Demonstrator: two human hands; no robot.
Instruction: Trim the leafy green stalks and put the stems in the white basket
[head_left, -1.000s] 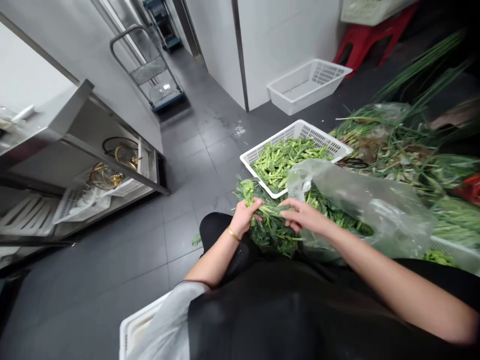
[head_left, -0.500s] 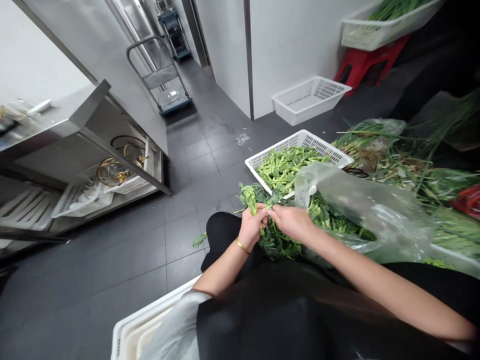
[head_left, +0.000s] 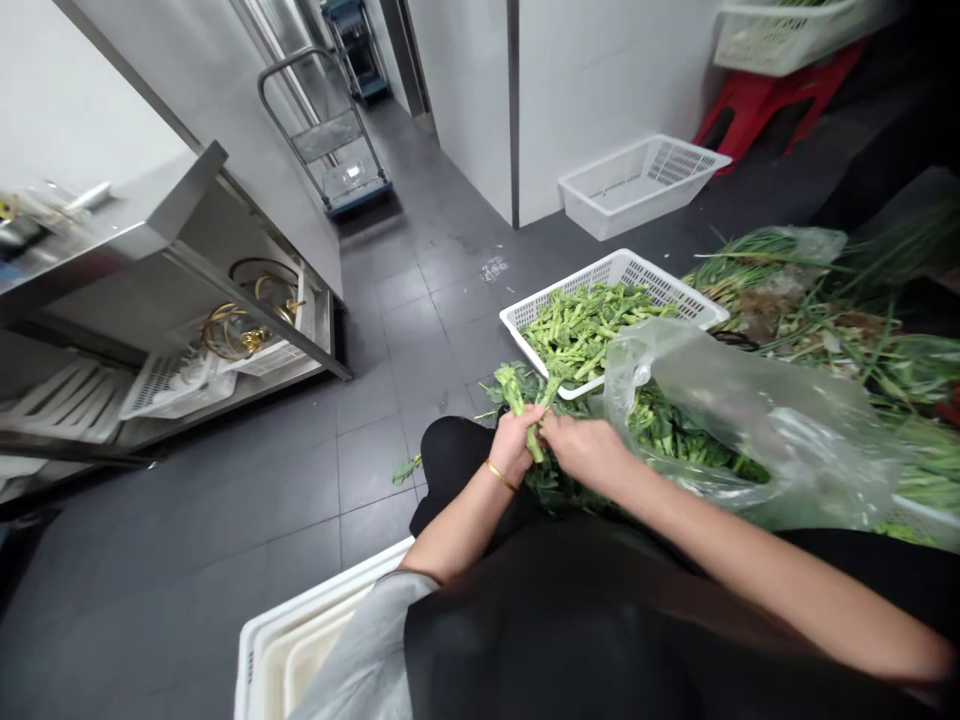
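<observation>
My left hand (head_left: 514,440), with a gold bangle at its wrist, is closed round leafy green stalks (head_left: 514,388) like choy sum; their cut ends poke out below the fist. Right against it, my right hand (head_left: 583,448) is closed, its fingers pinching at a stalk (head_left: 550,390); its fingertips are partly hidden. Just beyond both hands stands a white slotted basket (head_left: 675,290) holding a heap of trimmed green stems (head_left: 581,330). An opened clear plastic bag (head_left: 720,370) with more dark leafy greens (head_left: 675,430) lies to the right.
Bundles of green onions (head_left: 772,265) lie at the right. Another white basket (head_left: 637,200) stands by the wall, near a red stool (head_left: 750,95) bearing a basket. A steel shelf unit (head_left: 172,215) is at left, a platform trolley (head_left: 349,180) behind. White trays (head_left: 300,630) sit beside me.
My right hand has drawn down from the leafy tip to lower on the stalk, its fingers curled tighter. The left fist has tilted the stalks slightly. The whole view has shifted a little.
</observation>
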